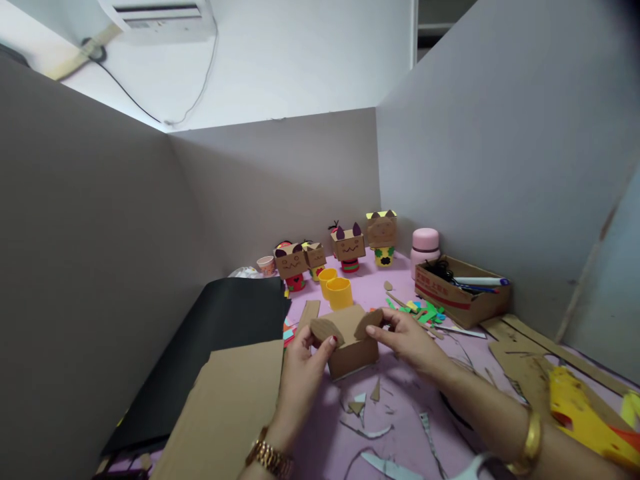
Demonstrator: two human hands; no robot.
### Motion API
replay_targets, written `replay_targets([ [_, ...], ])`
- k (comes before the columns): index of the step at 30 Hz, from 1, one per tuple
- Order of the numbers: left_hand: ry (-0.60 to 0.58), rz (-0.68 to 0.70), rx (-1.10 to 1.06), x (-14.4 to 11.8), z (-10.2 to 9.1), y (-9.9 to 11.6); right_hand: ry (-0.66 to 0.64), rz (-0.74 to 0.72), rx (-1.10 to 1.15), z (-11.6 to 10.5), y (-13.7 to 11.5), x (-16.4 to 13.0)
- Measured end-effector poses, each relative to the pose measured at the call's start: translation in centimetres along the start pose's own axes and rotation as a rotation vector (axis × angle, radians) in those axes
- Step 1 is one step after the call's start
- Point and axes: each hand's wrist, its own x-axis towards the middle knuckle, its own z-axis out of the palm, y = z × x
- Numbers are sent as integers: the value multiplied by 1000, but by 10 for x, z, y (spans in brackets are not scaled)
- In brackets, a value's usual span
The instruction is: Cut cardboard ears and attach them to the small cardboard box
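Here, in the head view, both hands meet at a small cardboard box standing on the pink table, near its middle. The left hand pinches a leaf-shaped ear at the box's left top corner; the right hand pinches a second ear at the right corner. Just behind the box stand two yellow cups, and further back a row of box figures lines the grey wall. To the right lie coloured scraps, a carton with pens, and a pink flask. Black sheets and a cardboard sheet lie at the left. Paper offcuts litter the table before the hands.
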Motion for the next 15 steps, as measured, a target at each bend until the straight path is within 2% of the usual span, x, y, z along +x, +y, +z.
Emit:
replay_targets([
  [6, 14, 9, 32, -3, 0, -2, -34, -58, -104, -5, 1, 2],
  [15, -16, 36, 40, -4, 3, 0, -60, -127, -353, -1, -16, -1],
])
